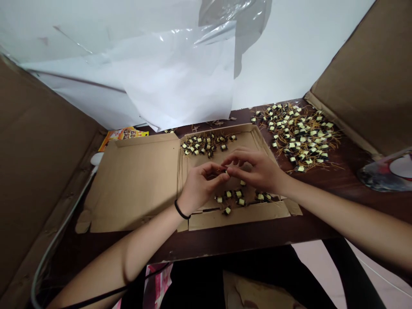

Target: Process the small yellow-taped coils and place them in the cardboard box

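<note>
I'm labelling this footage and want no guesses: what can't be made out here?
Held part, head view: mostly covered by left hand and right hand.
Pile, head view: overlapping parts defeat an exact count.
Packet, head view: lettering too small to read.
Plastic item, head view: cut off by right edge.

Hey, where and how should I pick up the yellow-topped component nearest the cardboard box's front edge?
Probably pinch the yellow-topped component by opposite sides of its small, blocky body, coming down from above on the front side: its neighbours lie behind it and nothing covers its top.
</note>
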A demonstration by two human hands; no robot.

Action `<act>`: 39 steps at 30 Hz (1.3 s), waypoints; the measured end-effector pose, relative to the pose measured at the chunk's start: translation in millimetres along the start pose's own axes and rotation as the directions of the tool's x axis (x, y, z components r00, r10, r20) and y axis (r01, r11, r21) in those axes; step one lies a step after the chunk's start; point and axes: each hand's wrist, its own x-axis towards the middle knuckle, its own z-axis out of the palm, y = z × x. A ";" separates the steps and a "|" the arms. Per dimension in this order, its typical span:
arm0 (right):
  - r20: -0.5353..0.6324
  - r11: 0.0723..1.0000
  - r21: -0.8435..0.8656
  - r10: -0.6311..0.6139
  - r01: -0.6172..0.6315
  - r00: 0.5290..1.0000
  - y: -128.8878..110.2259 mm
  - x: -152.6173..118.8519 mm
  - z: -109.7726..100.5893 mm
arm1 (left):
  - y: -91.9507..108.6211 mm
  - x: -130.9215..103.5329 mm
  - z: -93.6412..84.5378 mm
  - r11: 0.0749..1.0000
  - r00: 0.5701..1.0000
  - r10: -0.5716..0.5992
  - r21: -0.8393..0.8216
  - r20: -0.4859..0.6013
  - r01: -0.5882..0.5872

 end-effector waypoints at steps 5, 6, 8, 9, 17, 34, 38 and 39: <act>-0.061 0.999 -0.028 0.026 -0.028 0.998 -1.5 -0.9 -0.1 | -1.3 0.2 0.1 1.000 1.000 -0.025 0.003 0.001 0.025; -0.073 0.999 -0.019 0.047 -0.048 0.996 -1.6 -0.8 -0.1 | -0.5 0.0 0.3 1.000 1.000 -0.029 0.011 -0.002 0.029; -0.081 0.995 0.031 0.100 -0.098 0.992 -1.4 -0.2 0.2 | 1.9 -0.6 0.8 0.999 0.999 -0.036 0.018 -0.015 0.036; -0.080 0.991 0.062 0.127 -0.122 0.989 -1.0 0.2 0.5 | 3.1 -0.8 1.1 0.999 0.999 -0.038 0.012 -0.024 0.038; -0.080 0.985 0.093 0.153 -0.146 0.985 -0.3 1.3 1.9 | 1.9 -0.4 1.8 0.998 0.998 -0.042 -0.057 -0.047 0.040; -0.026 0.954 0.174 0.252 -0.243 0.967 3.4 2.6 4.7 | -1.7 0.3 0.0 0.993 1.000 0.005 -0.115 -0.020 -0.007; 0.022 0.946 0.219 0.241 -0.240 0.970 3.3 4.1 2.1 | -1.1 0.6 -0.1 0.993 1.000 -0.004 -0.116 -0.019 0.002; 0.036 0.943 0.231 0.238 -0.240 0.970 3.1 4.3 1.3 | -0.8 0.5 -0.1 0.993 1.000 -0.006 -0.119 -0.016 0.004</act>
